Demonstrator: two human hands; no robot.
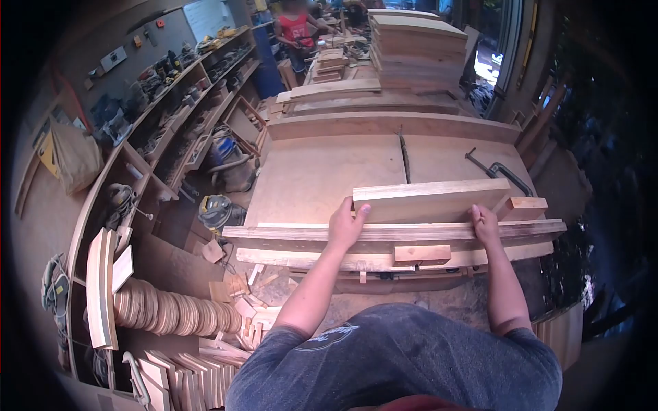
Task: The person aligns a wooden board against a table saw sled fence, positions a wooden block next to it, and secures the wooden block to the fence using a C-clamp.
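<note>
A pale wooden board (432, 200) stands on its long edge on the wooden sled (322, 168), just behind the sled's near fence (308, 234). My left hand (347, 222) grips its left end, thumb on the near face and fingers behind. With fingers curled, my right hand (484, 222) holds the board near its right end, above the fence. A wood block (524, 207) lies beside that end. Beyond the board, a dark slot (404, 157) runs through the sled. Another block (421, 255) is on the fence's near side.
A clamp (504, 172) is at the sled's right side. Stacked boards (418, 55) rise behind the far fence (384, 125). Tool shelves (185, 79) and a shop vacuum (221, 211) stand left, above scraps (250, 301) on the floor. A person in a red top (295, 31) is in the background.
</note>
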